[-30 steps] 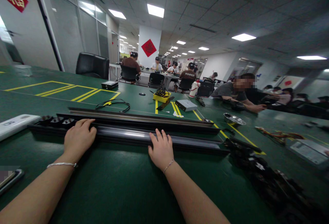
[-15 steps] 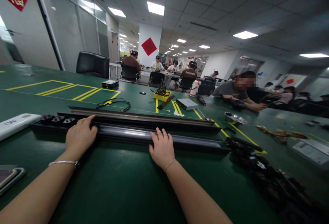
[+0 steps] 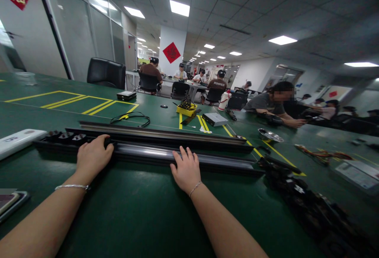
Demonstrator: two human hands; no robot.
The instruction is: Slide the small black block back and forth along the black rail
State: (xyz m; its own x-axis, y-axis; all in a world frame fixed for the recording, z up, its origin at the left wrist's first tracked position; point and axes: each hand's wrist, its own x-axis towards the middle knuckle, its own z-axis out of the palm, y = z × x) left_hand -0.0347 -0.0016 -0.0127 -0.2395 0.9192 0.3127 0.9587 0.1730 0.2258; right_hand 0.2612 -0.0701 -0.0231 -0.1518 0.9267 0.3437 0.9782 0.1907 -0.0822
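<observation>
A long black rail (image 3: 148,152) with a shiny inner channel lies across the green table (image 3: 142,210). Several small black parts (image 3: 65,136) sit in its left end. My left hand (image 3: 94,153) is at the rail just right of those parts, fingers curled over it; what the fingertips hold, if anything, is hidden. My right hand (image 3: 186,167) rests on the near edge of the rail's middle, fingers spread. Behind it a second long rail (image 3: 166,134) lies roughly parallel.
A pile of black parts (image 3: 299,194) is at the right. A white device (image 3: 20,141) and a phone (image 3: 12,204) lie at the left. Beyond the rails are a black cable (image 3: 145,120), a yellow box (image 3: 186,110) and a grey box (image 3: 215,119). A person (image 3: 266,106) leans on the table.
My left hand's index finger has drawn in slightly, closer to the thumb. My right hand stays at almost the same place on the rail.
</observation>
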